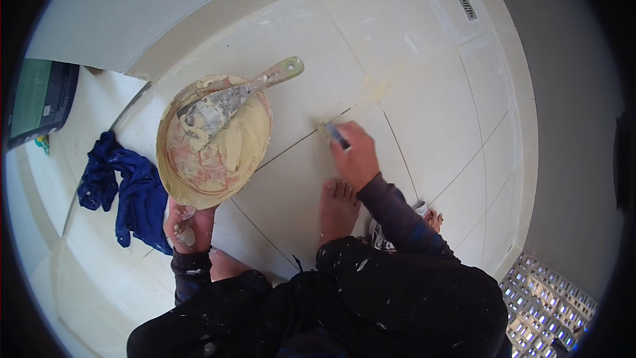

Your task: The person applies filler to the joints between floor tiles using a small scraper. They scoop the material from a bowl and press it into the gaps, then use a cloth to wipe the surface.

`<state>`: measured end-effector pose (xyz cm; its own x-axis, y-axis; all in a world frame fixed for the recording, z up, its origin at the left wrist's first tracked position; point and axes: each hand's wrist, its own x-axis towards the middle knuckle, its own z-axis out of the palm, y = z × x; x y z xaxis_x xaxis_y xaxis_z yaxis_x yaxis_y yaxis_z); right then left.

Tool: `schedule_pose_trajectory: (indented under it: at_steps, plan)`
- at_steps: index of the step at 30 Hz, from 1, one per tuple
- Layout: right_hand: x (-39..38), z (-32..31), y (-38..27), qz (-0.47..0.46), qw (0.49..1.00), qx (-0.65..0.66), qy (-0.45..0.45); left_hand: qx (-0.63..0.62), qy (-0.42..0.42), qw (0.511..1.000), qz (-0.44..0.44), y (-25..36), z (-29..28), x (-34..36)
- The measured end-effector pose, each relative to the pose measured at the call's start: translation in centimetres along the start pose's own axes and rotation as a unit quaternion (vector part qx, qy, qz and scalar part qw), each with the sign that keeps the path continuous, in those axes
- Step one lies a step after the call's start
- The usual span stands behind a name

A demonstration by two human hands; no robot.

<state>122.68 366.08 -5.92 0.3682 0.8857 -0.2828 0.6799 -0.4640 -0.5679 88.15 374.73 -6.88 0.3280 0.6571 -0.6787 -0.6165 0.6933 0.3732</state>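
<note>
My left hand (189,227), smeared with paste, grips the near edge of a round bowl (163,149) coated with cream-coloured grout or filler. Across the bowl lies a paste-caked putty knife (218,109), its worn green-tipped handle sticking out over the far right rim. My right hand (356,156) is closed around a small dark-gripped tool (336,135); its exact kind is unclear. The tool's tip meets the floor at a tile joint (301,140), where a little cream paste shows. Just beyond, a joint with a yellowish smear (376,89) runs away from me.
Pale floor tiles (291,189) with dark joints spread around my bare foot (338,205). A dark blue cloth (139,192) lies left of the bowl. A drain grate (468,8) is at the far right corner. Walls curve around, and a shiny patterned mat-like surface (546,298) lies lower right.
</note>
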Motion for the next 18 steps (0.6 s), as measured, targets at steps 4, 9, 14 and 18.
schedule_pose_trajectory:
  at_steps: [4,9,14,18]
  plan:
    - [4.2,-3.9,4.2,-0.003,0.965,-0.257,0.056,-0.011,0.001,1.0,0.002,0.2,0.7,0.2]
    - [-1.5,5.2,-0.9,-0.091,0.961,-0.259,0.013,0.003,-0.004,1.0,0.002,0.6,0.9,0.2]
    - [-2.9,1.1,0.9,0.038,0.992,0.055,-0.104,0.024,-0.004,1.0,0.002,-0.2,1.3,0.0]
    - [0.4,-5.6,9.4,0.099,0.973,-0.164,0.128,0.008,-0.014,1.0,-0.005,-1.8,2.0,0.4]
